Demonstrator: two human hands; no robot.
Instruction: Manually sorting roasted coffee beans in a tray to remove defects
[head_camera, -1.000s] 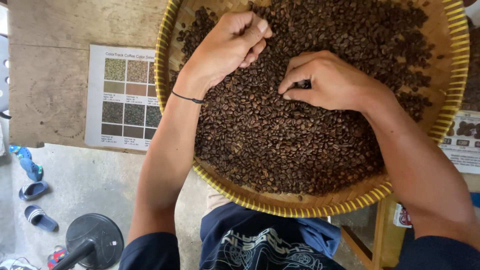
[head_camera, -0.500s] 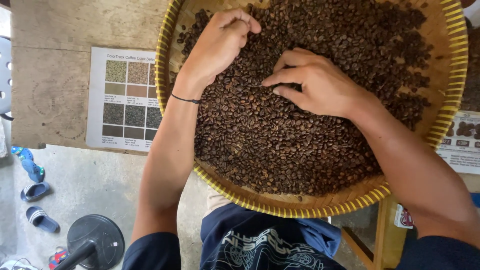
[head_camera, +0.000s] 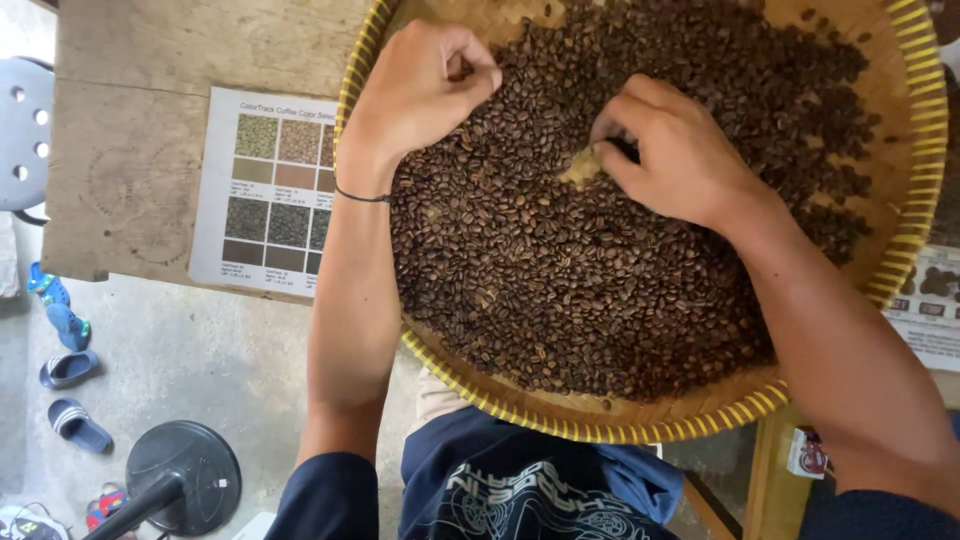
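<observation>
Head view: roasted coffee beans (head_camera: 590, 290) fill a round woven tray (head_camera: 600, 428) with a yellow rim, resting partly on a wooden table (head_camera: 150, 150). Left hand (head_camera: 420, 85) is curled into a loose fist on the beans; what it holds cannot be told. Right hand (head_camera: 675, 155) is bent, fingertips (head_camera: 608, 152) pressed into the beans, baring a patch of tray. A colour chart sheet (head_camera: 265, 190) lies just beside the tray.

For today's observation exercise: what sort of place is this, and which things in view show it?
Probably a small coffee-sorting workspace: a woven tray of roasted coffee beans, a colour chart on a wooden table, sandals on concrete.
</observation>
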